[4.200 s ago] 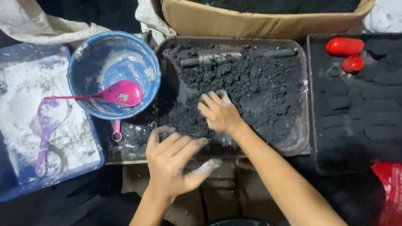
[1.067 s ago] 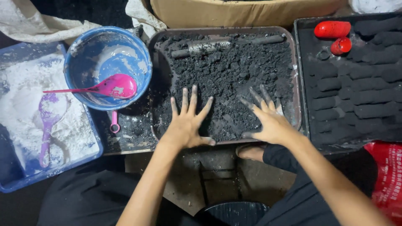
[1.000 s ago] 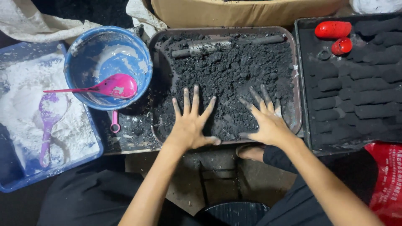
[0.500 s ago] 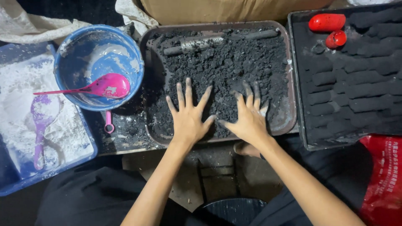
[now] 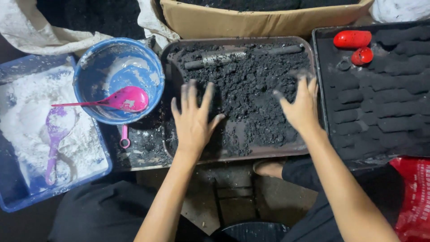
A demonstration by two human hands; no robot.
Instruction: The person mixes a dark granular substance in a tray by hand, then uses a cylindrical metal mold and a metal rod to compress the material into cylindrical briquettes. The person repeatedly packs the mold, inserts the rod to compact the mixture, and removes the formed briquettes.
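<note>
A brown tray (image 5: 233, 154) holds a heap of black crumbly powder (image 5: 251, 85). My left hand (image 5: 193, 117) lies flat on the powder at the tray's left side, fingers spread and dusted black. At the tray's right edge my right hand (image 5: 301, 104) rests with its fingers spread and slightly curled into the powder. Neither hand holds anything. A powder-coated rod (image 5: 224, 57) lies across the back of the tray.
A blue bowl (image 5: 89, 76) with a pink spoon (image 5: 122, 99) stands left of the tray. Further left, a blue tub (image 5: 27, 199) holds white powder and a purple spoon (image 5: 56, 139). A black tray (image 5: 331, 148) at right carries dark pressed blocks and two red moulds (image 5: 354, 39). A cardboard box (image 5: 251, 20) stands behind.
My hands were side by side in the middle of the powder half a second ago. They have spread apart, the right one sliding to the tray's right edge.
</note>
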